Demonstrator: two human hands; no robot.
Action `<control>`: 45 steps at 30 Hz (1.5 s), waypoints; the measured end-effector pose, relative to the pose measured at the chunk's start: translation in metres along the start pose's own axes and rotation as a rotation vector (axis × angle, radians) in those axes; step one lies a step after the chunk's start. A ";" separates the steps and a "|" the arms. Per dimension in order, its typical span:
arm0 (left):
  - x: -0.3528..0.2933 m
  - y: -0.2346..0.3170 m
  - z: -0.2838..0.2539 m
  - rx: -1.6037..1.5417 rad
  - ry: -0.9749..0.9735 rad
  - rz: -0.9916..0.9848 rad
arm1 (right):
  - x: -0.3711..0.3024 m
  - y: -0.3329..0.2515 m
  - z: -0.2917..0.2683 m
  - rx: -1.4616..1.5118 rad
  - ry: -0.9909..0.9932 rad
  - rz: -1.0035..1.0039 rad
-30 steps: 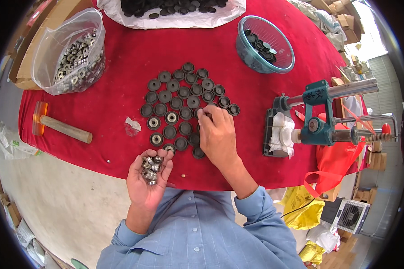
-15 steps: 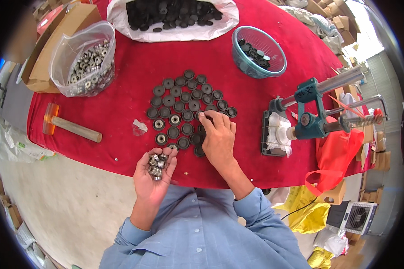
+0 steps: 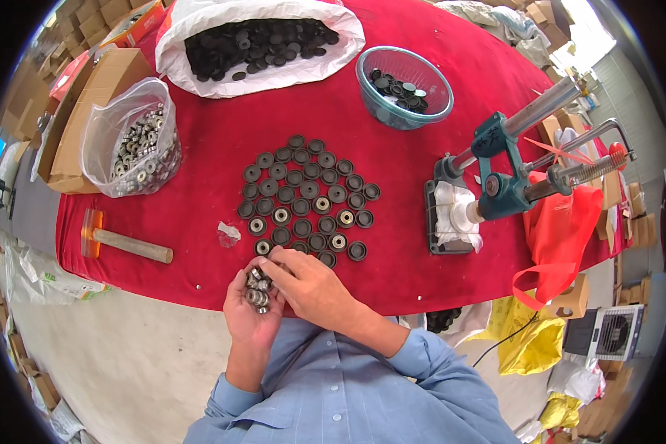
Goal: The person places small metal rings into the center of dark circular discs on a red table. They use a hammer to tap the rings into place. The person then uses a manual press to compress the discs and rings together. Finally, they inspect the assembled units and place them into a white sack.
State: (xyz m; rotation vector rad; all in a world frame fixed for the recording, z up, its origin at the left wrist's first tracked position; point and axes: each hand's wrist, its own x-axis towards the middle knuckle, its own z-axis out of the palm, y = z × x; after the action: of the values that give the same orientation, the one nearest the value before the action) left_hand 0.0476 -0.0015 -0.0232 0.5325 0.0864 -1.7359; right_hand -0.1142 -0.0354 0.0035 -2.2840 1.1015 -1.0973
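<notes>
My left hand [image 3: 253, 314] is cupped palm up at the table's front edge, holding several small metal bearings [image 3: 257, 297]. Over it bends my right hand [image 3: 311, 290], its fingertips closed in against the bearings; whatever sits between them is hidden. Just beyond both hands, round black rubber caps [image 3: 294, 178] lie spread in a loose cluster on the red cloth. Several of these have a shiny bearing seated in the middle, such as the cap with a bearing [image 3: 338, 242] near the front and another cap with a bearing [image 3: 281, 215] farther left.
A clear bag of bearings [image 3: 146, 159] stands left beside a cardboard box [image 3: 100, 96]. A hammer [image 3: 133, 246] lies below it. At the back are a white sack [image 3: 237, 90] of black caps and a teal basket [image 3: 440, 111]. A green hand press [image 3: 499, 189] stands right.
My right hand has moved from the cap cluster, down and left, to the bearings in my left palm. Caps with bearings near where it was now show. The view has shifted slightly.
</notes>
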 end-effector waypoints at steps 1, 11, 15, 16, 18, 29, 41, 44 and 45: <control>-0.001 0.001 0.002 -0.004 -0.006 -0.004 | 0.000 0.000 0.001 0.000 -0.008 -0.004; -0.002 0.003 -0.006 -0.117 -0.038 -0.107 | 0.003 0.015 -0.017 0.131 -0.020 0.071; -0.004 0.004 0.000 -0.099 -0.013 -0.111 | 0.026 0.057 -0.052 -0.137 0.273 0.215; -0.004 0.004 0.000 -0.103 -0.014 -0.115 | 0.029 0.072 -0.059 -0.194 0.286 0.234; -0.002 0.003 0.001 -0.108 -0.017 -0.124 | 0.030 0.093 -0.064 -0.274 0.294 0.220; -0.003 0.002 -0.003 -0.071 -0.038 -0.102 | 0.026 0.110 -0.053 -0.472 0.109 0.127; -0.001 0.001 -0.001 -0.112 -0.048 -0.098 | 0.022 0.090 -0.061 -0.658 0.039 0.162; 0.000 0.001 -0.001 -0.115 -0.046 -0.087 | 0.026 0.073 -0.062 -0.521 0.172 0.174; -0.001 0.000 0.002 -0.112 -0.035 -0.091 | 0.022 0.056 -0.061 -0.357 0.112 0.176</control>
State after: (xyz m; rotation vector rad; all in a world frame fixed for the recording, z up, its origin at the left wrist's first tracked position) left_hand 0.0469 -0.0007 -0.0214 0.4214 0.1839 -1.8167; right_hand -0.1811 -0.0875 0.0182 -2.3474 1.6229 -1.0369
